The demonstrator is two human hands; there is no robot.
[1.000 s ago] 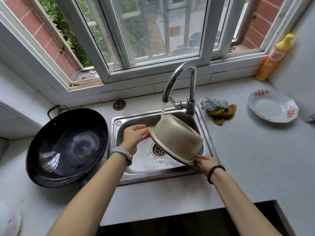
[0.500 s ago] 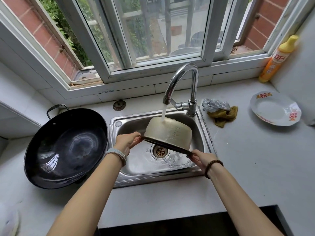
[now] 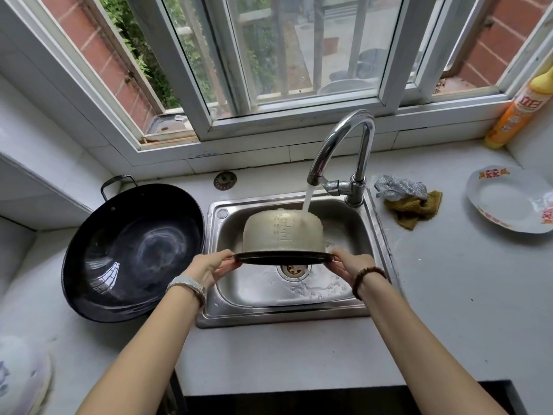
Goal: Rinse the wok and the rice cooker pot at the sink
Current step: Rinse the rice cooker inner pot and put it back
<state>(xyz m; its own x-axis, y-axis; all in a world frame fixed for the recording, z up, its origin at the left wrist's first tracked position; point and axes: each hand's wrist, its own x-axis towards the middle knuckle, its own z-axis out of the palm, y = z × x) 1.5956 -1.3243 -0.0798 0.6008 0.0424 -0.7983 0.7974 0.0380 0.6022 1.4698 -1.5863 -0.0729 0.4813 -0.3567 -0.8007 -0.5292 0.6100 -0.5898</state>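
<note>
Under tap, pot (seemingly) level now

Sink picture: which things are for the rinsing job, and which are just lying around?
For the job: pot, wok, tap, sink, left hand, right hand.
Lying about: plate, bottle, cloths.

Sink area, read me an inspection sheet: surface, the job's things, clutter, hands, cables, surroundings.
Surface: pale counter with a wet steel sink.
Job's things: rice cooker pot upside down under the running tap; wok on the counter left of the sink.
Clutter: scourer, cloth, plate and orange bottle on the right.
Hands: left hand and right hand each grip the pot's rim.
Cables: nothing seen.
Surroundings: window behind the sink, brick outside.
</note>
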